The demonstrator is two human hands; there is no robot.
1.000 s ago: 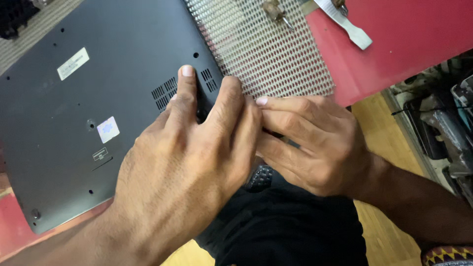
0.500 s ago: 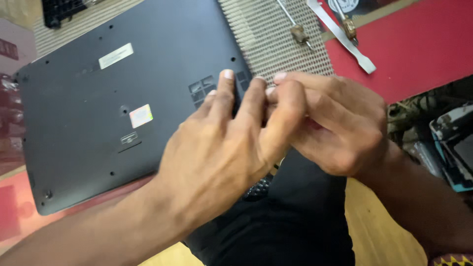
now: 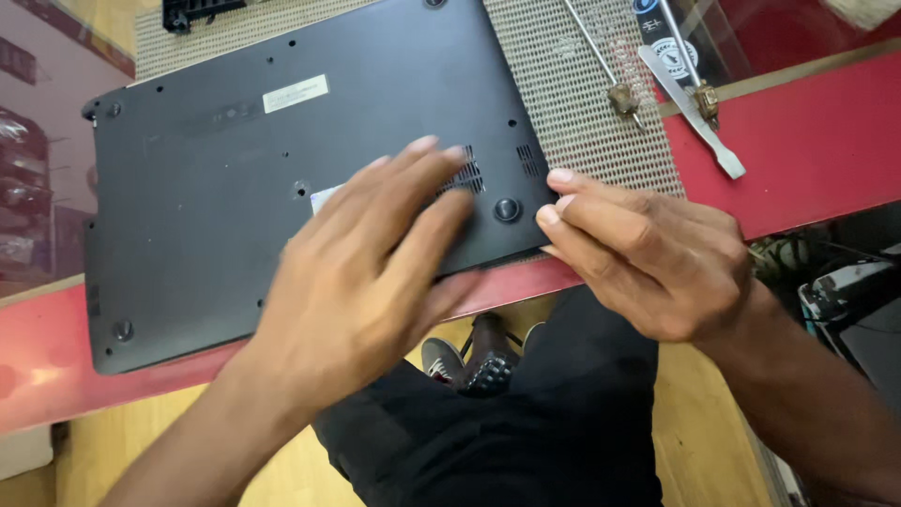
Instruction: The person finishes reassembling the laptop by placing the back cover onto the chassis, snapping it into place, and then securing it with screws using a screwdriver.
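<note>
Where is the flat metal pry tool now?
The pry tool lies at upper right, across the mesh mat's edge and the red table, beside two screwdrivers.

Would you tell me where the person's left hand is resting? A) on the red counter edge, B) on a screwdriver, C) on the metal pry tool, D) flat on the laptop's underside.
D: the left hand lies flat, fingers spread, on the upturned dark laptop, near its vents.

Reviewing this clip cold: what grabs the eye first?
A dark grey laptop lies bottom-up on a mesh mat, filling the upper left. The left hand rests flat on its base, while the right hand pinches at the near right corner. A flat metal pry tool lies at the upper right on the red counter.
</note>
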